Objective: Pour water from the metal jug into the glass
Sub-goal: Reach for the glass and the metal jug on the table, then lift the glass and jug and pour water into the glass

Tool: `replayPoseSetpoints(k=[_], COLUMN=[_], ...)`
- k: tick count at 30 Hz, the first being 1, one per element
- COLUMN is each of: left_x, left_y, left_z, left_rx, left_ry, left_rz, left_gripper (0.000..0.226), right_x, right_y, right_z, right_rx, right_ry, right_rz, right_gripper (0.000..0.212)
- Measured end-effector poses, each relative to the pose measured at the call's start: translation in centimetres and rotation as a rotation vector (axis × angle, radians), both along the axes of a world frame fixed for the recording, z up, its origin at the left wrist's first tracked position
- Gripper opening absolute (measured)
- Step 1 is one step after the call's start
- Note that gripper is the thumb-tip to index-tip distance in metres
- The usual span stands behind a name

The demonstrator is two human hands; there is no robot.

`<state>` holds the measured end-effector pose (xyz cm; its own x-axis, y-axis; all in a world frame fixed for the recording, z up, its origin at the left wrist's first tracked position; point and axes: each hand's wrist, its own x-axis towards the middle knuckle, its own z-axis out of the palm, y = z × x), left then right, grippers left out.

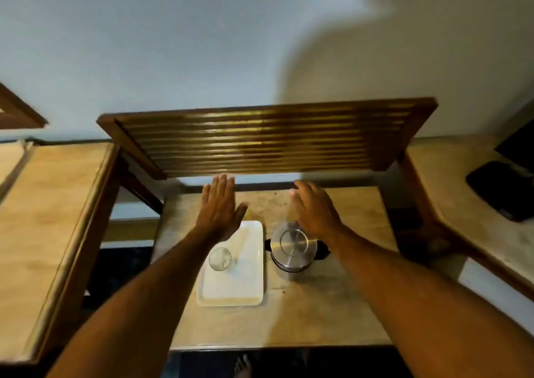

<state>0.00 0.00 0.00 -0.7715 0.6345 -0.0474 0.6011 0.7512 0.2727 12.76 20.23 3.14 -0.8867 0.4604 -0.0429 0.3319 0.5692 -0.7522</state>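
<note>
both forearms reach in from the near edge over the table (318, 314), where a white tray (239, 288) holds the glass (220, 259) at its near-left, and the metal jug (291, 247) stands just right of the tray, lid on. farther out, the left hand (218, 207) and right hand (313, 211) hover flat, fingers spread, holding nothing. the jug lies just nearward of the right hand, partly under its palm, so that hand looks better placed to take it.

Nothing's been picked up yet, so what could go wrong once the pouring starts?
The glass stands near the left edge of the white tray, right beside the left forearm, so a careless move might knock it over. The jug has its lid on; if it sits loose, it might slip while tilting. Both hands are open and hold nothing, so a rushed grab could tip the jug.
</note>
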Motion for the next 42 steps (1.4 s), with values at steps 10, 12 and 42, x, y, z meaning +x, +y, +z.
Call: replayPoseSetpoints(k=[10, 12, 42], left_x=[4.9, 6.2, 7.8], left_y=[-11.9, -10.7, -8.9], left_z=[-18.3, -19.9, -4.4], left_rx=[0.025, 0.253, 0.644], left_ry=[-0.526, -0.567, -0.459], left_rz=[0.310, 0.453, 0.505], left_gripper=[0.109, 0.102, 0.066], right_x=[5.9, 5.6, 4.9], right_y=[0.9, 0.7, -1.6], right_z=[-15.7, -16.1, -2.0], right_rx=[-0.422, -0.440, -0.846], right_ry=[0.116, 0.191, 0.240], right_rz=[-0.456, -0.453, -0.399], right_gripper=[0.041, 0.038, 0.038])
